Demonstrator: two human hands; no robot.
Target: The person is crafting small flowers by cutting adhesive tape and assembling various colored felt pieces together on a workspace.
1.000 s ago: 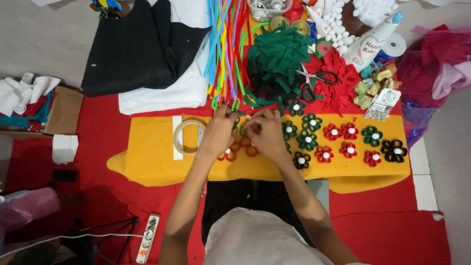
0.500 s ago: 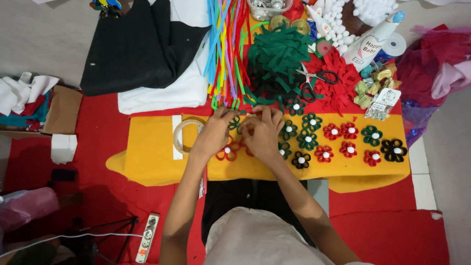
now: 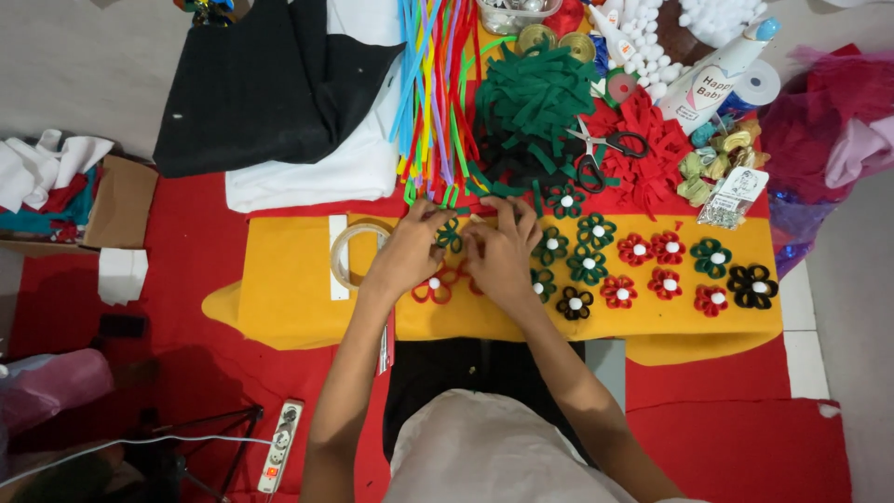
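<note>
Red cloth (image 3: 214, 270) covers the floor, with a yellow felt sheet (image 3: 289, 289) on top. Soft black fabric (image 3: 270, 84) lies above. Fuzzy pipe cleaners (image 3: 433, 84) sit in a long bunch. Both hands meet at a small green pipe-cleaner flower (image 3: 451, 237) on the yellow sheet. Left hand (image 3: 410, 251) pinches it shut; right hand (image 3: 503, 256) pinches too. A sleeve could bump the finished flowers (image 3: 643, 270) nearby, and thin petals may bend.

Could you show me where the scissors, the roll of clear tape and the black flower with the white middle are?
scissors (image 3: 605, 144), head view, on the pivot above the black handles.
roll of clear tape (image 3: 341, 253), head view, on its left rim.
black flower (image 3: 752, 287), head view, on its white centre.
</note>
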